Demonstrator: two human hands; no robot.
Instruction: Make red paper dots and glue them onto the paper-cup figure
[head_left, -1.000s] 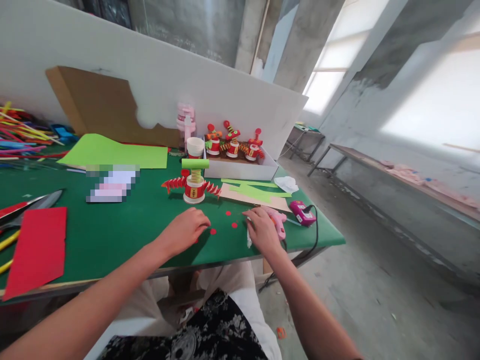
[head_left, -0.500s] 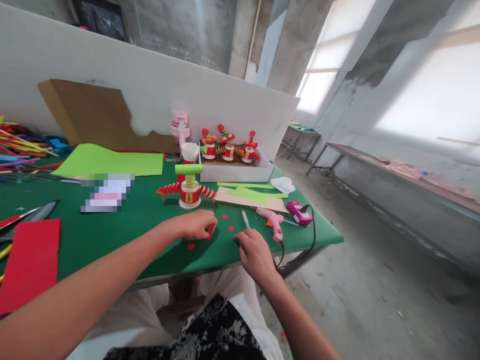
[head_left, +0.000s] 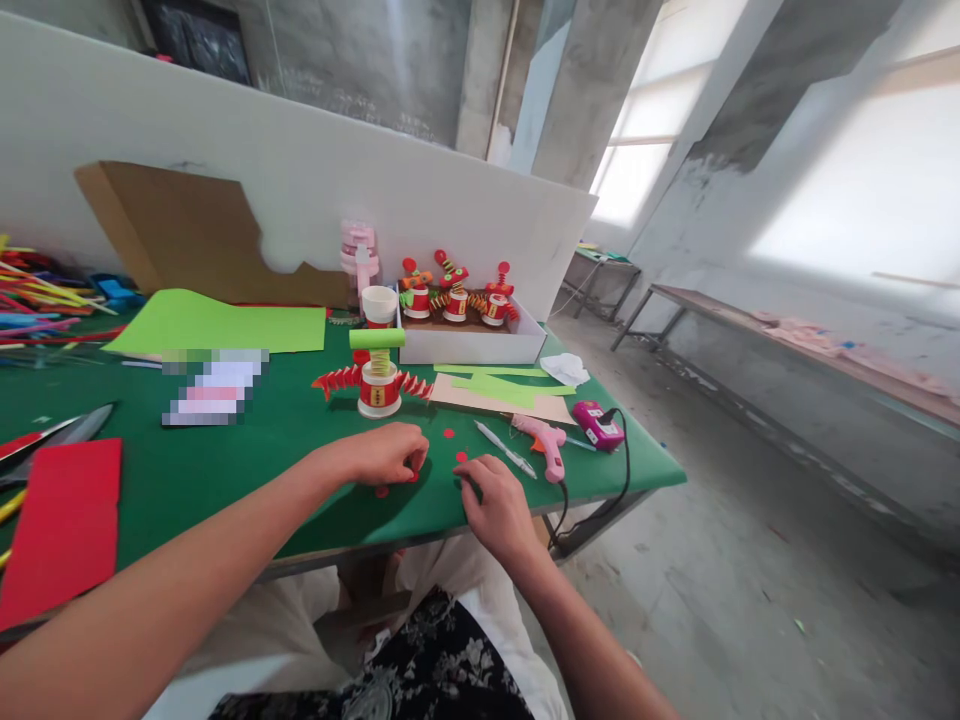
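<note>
My left hand lies on the green table with its fingers curled, pinching a small red paper dot. Another red dot shows just under the palm. My right hand rests fingertips-down on the cloth with nothing in it, beside a third red dot. A clear glue stick lies just beyond its fingers. Behind both hands stands a red paper-cup figure with zigzag arms and a green roll on top.
A pink glue gun with a black cord and a magenta box lie at the table's right end. Green and tan paper strips, a white box of finished figures, a red sheet and scissors sit around.
My right hand let go of the glue stick, which now lies on the table, and drew back toward me. My left hand closed its fingers on a red dot.
</note>
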